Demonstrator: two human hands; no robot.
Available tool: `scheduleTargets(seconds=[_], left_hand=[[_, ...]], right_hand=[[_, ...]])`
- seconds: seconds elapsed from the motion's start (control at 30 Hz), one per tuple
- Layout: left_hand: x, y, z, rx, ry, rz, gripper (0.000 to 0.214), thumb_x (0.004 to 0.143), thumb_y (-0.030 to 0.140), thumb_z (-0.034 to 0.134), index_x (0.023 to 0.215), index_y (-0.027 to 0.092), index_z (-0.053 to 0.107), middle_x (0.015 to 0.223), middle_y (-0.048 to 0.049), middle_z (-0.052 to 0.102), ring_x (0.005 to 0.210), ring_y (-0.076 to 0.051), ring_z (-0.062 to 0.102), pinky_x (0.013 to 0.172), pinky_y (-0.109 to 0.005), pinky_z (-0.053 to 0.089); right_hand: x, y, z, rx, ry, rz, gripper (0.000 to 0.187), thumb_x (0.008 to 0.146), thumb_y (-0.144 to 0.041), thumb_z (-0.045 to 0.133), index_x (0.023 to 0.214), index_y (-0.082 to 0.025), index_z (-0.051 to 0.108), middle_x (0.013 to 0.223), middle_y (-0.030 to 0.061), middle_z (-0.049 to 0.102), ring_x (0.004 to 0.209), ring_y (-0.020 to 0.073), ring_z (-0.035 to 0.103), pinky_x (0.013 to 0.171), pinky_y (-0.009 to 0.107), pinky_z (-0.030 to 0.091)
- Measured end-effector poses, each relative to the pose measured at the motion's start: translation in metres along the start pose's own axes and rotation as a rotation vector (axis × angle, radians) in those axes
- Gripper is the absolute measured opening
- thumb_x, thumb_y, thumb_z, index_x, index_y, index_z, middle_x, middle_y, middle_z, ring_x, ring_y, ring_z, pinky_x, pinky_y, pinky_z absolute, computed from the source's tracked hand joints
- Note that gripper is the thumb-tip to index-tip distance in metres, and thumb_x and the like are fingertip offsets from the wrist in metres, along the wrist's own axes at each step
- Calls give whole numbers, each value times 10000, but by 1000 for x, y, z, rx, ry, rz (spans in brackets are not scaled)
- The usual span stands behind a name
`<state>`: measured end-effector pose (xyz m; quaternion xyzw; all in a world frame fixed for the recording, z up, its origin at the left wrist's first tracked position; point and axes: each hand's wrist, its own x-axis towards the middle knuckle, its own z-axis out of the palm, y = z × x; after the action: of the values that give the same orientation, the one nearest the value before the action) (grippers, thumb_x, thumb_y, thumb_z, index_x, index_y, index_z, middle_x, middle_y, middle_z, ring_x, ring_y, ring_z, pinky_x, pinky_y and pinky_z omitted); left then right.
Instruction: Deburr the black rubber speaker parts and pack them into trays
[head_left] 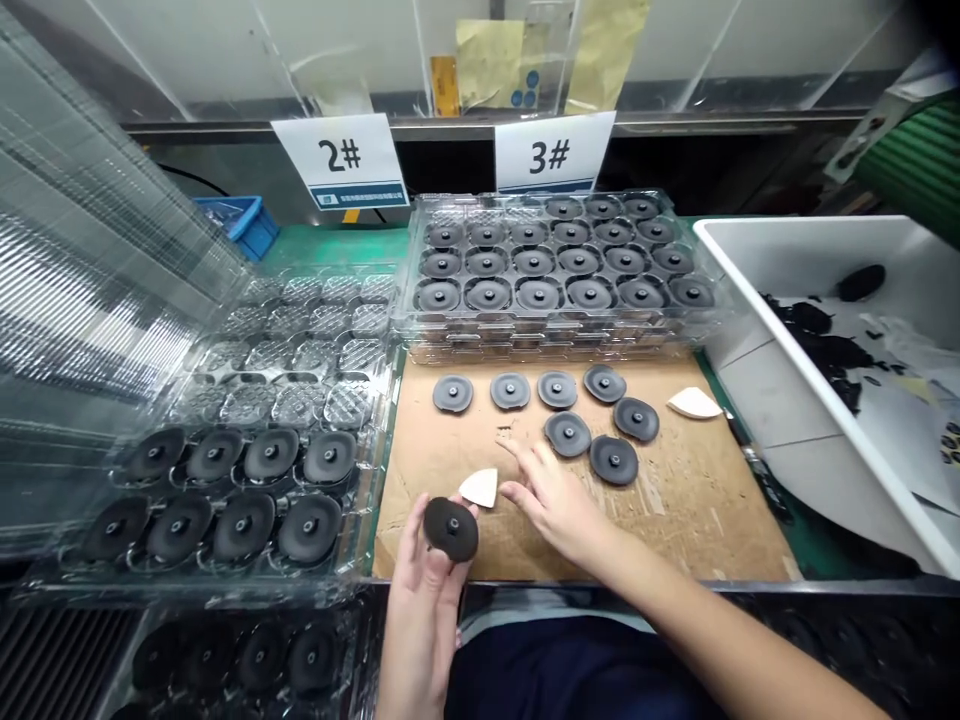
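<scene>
My left hand [431, 575] grips a black disc [451, 529] with a small round knob at its centre, just above the front of the cardboard sheet [420, 440]. Right behind that disc is a white wedge-shaped pad [480, 488]; whether my left fingertips touch it I cannot tell. My right hand [551, 495] is over the cardboard, fingers stretched out and apart, its thumb close to the pad's right side. Several more black discs lie loose on the sheet, among them one [568, 434] just beyond my right fingers and another [614, 460] to their right.
On the left, a clear plastic tray [247, 405] has discs in its front rows. A stacked tray [555, 320] full of discs stands behind the cardboard. A second white pad [695, 403] lies at right, near a dark pen-like tool [757, 465] and a white bin [810, 440].
</scene>
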<state>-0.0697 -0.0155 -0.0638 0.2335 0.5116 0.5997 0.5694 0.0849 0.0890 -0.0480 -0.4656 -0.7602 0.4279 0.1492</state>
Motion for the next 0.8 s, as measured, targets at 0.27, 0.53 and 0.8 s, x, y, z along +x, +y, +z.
scheduleTargets(seconds=[0.27, 0.53, 0.8], left_hand=[[1, 18, -9, -605, 68, -261, 472, 671, 412, 724, 1128, 342, 631, 1175, -43, 678, 1130, -247, 591, 950, -320, 487], [0, 27, 25, -536, 47, -282, 538, 551, 324, 825, 1067, 281, 680, 1087, -59, 709, 1024, -244, 646, 871, -293, 523], [-17, 25, 55, -430, -47, -373, 605, 486, 344, 856, 1061, 282, 676, 1073, -27, 703, 1000, -210, 642, 863, -252, 509]], right_hand=[[-17, 5, 63, -130, -63, -246, 232, 906, -182, 406, 992, -148, 619, 818, 92, 595, 764, 206, 575, 706, 337, 487], [-27, -32, -8, -17, 205, -194, 230, 919, -215, 452, 1106, -169, 578, 931, 71, 652, 763, 154, 593, 691, 270, 476], [-55, -75, -27, 51, 95, -442, 225, 870, -99, 435, 1027, -119, 595, 840, 58, 656, 712, 154, 558, 677, 280, 444]])
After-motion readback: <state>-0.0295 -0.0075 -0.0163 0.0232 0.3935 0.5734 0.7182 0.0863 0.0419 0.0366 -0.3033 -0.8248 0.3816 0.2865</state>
